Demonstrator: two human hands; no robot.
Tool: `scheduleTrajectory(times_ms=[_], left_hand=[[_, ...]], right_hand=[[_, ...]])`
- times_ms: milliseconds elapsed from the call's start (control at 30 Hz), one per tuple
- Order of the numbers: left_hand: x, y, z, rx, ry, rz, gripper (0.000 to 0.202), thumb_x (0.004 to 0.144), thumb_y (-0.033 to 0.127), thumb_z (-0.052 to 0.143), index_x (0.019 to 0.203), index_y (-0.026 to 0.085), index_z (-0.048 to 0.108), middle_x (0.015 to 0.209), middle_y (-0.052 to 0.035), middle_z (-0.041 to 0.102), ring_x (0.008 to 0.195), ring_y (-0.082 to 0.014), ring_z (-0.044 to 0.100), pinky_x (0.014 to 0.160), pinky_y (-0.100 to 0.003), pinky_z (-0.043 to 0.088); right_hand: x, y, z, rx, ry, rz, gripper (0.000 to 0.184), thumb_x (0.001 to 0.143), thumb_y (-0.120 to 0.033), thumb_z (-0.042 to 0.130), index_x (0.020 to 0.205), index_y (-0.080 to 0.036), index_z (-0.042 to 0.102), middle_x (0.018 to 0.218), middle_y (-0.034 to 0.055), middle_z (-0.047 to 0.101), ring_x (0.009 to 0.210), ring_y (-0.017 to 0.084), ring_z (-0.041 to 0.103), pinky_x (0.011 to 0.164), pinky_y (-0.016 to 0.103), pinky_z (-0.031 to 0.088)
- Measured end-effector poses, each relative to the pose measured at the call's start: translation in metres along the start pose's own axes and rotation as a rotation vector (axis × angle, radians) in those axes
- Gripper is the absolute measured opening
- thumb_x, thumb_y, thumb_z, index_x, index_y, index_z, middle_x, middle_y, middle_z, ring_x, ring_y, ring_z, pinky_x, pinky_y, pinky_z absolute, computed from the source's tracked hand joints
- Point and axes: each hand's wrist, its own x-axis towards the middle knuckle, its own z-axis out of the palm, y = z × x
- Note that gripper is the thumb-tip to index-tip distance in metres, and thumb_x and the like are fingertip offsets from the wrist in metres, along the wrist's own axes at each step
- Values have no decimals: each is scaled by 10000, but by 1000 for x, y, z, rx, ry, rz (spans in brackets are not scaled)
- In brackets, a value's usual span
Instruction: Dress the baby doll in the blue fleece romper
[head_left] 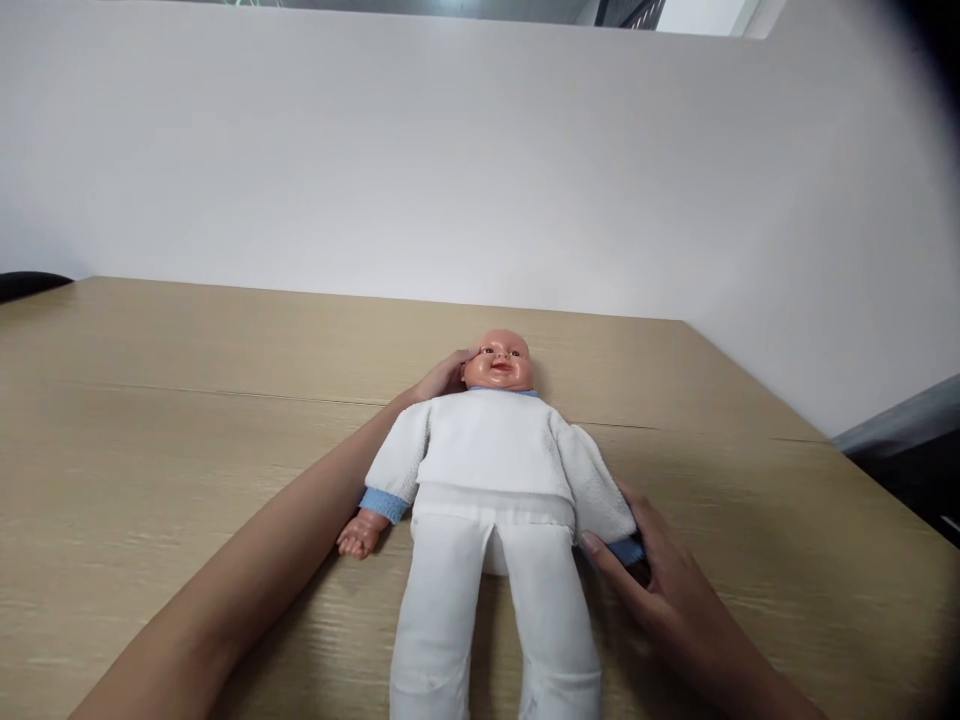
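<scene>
A baby doll (495,450) with a bald plastic head lies on its back on the wooden table, its head toward the far side. It wears a white fleece top with blue cuffs and white trousers. My left hand (448,374) cups the side of the doll's head, with some fingers hidden behind it. Down by the doll's other sleeve, my right hand (660,565) grips around the cuff, thumb on the inner side and fingers on the outer. The doll's hand at that cuff is hidden by mine. Its other plastic hand rests beside my left forearm.
The light wooden table (187,420) has a seam running across it. A white wall (375,160) rises behind its far edge. Dark objects show past the table at the right edge (915,460) and far left (34,285).
</scene>
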Motion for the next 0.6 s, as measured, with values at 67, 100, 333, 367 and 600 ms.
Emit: scheduleTrajectory(times_ms=[67, 100, 333, 367, 600], left_hand=[[-2, 0, 2, -18, -31, -4, 552, 927, 569, 748, 1252, 125, 793, 1289, -144, 818, 1350, -410, 687, 1266, -530, 435], [-3, 1, 3, -32, -56, -8, 568, 948, 571, 728, 1287, 118, 778, 1332, -152, 801, 1363, -406, 682, 1270, -531, 438], [-14, 4, -4, -52, 80, 94, 442, 934, 507, 752, 1228, 179, 785, 1404, -114, 772, 1434, -367, 638, 1299, -511, 427], [-15, 4, -6, -51, 144, 117, 407, 906, 486, 775, 1188, 193, 789, 1397, -102, 775, 1449, -361, 624, 1311, -511, 411], [-40, -1, -13, -35, 249, 221, 531, 844, 458, 764, 1293, 176, 736, 1631, -132, 594, 1629, -348, 404, 1377, -522, 298]], right_hand=[[0, -1, 0, -13, 13, -3, 668, 1018, -630, 626, 1569, -281, 481, 1523, 152, 651, 1358, 401, 641, 1160, 603, 519], [0, -1, 0, -21, 22, -6, 676, 1014, -632, 628, 1566, -266, 490, 1512, 159, 658, 1344, 401, 651, 1159, 602, 521], [4, 4, 3, -35, 49, -64, 682, 1018, -602, 624, 1570, -225, 488, 1494, 178, 658, 1325, 383, 664, 1144, 583, 538], [4, 4, 3, -33, 49, -69, 675, 1020, -593, 622, 1571, -229, 485, 1506, 177, 648, 1338, 381, 656, 1140, 578, 541], [9, 12, 8, 2, 75, -114, 665, 1012, -545, 637, 1574, -230, 474, 1528, 183, 626, 1381, 375, 632, 1164, 586, 523]])
